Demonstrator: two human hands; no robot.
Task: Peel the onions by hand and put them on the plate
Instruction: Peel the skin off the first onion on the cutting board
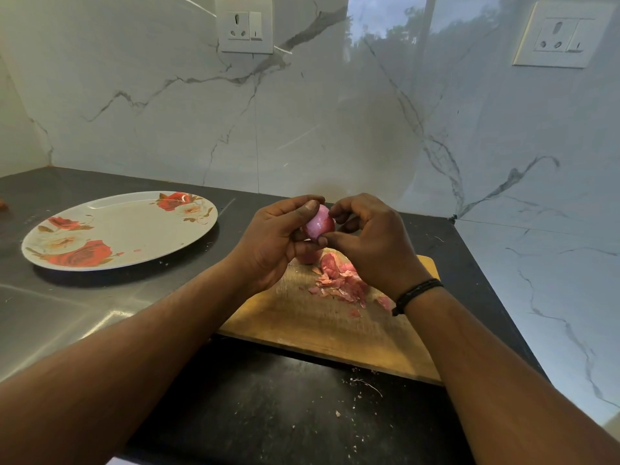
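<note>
Pink and shiny, a small peeled red onion [319, 226] sits up in the air between both hands, right above the far end of a wooden cutting board [322, 323]. The left hand [275, 239] cups it from the side, thumb curled over the top and fingers wrapped underneath. The right hand [372, 239] pinches at the onion's right side with thumb and fingertips, and there's a black braided wristband [417, 293] on that wrist.

Under the hands, a pile of pinkish onion skins [339, 280] is scattered on the board, and another onion [310, 257] peeks out just below the left hand, mostly hidden, so I can't tell if it's peeled.

Off to the left on the dark countertop [268, 414] is a white plate with red rose print [117, 226], well apart from the hands, with no onions on it. The marble-look wall behind has two switch sockets [244, 25].
</note>
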